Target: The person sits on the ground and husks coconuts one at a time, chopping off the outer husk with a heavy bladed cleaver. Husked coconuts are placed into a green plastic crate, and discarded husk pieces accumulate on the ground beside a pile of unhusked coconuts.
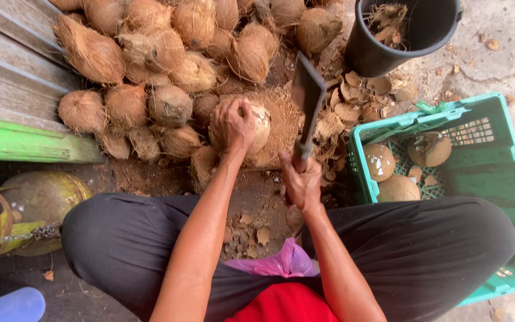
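Note:
My left hand (232, 125) grips the top of a partly husked coconut (261, 126) that rests on a husk-covered chopping block (281, 119) in front of my knees. My right hand (300, 179) is closed around the handle of a broad dark cleaver (307, 94), whose blade stands raised just right of the coconut, tip pointing away from me. Blade and coconut are apart.
A heap of brown fibrous coconuts (150, 53) fills the ground ahead and left. A black bucket (409, 33) with husk scraps stands ahead right. A green plastic crate (496, 161) at my right holds three peeled coconuts. Shell chips litter the ground. Green coconuts (37, 200) lie at left.

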The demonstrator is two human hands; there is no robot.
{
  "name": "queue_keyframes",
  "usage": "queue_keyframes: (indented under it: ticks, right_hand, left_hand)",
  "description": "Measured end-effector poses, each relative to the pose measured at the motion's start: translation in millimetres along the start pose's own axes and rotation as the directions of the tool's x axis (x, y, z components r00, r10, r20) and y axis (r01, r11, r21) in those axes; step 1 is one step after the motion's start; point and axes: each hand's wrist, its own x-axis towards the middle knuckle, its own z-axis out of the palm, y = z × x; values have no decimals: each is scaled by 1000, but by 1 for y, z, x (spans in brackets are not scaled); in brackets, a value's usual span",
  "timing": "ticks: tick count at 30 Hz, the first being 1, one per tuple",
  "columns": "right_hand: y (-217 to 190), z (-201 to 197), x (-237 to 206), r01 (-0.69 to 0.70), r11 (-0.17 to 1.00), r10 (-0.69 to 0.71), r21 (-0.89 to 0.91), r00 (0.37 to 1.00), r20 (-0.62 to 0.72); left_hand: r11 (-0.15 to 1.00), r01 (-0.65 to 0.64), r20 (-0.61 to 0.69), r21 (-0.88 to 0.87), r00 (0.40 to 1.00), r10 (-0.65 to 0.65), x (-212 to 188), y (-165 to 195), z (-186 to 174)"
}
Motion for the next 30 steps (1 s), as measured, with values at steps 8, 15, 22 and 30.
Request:
queue_keyframes:
  ticks: [8, 15, 22, 30]
  right_hand:
    - [6, 1, 3, -39, 979, 32, -202, 999, -37]
    - [34, -2, 22, -268, 881, 306, -391, 951, 36]
    - [19, -5, 13, -5, 969, -6, -247, 999, -43]
    - [23, 15, 6, -152, 977, 164, -150, 984, 68]
  left_hand:
    - [995, -79, -40, 56, 996, 81, 3, 3, -1]
    - [984, -162, -99, 79, 981, 169, 2, -2, -2]
    - [986, -153, -119, -71, 982, 144, 0, -4, -6]
    - [870, 243, 121, -429, 970, -211, -6, -47, -47]
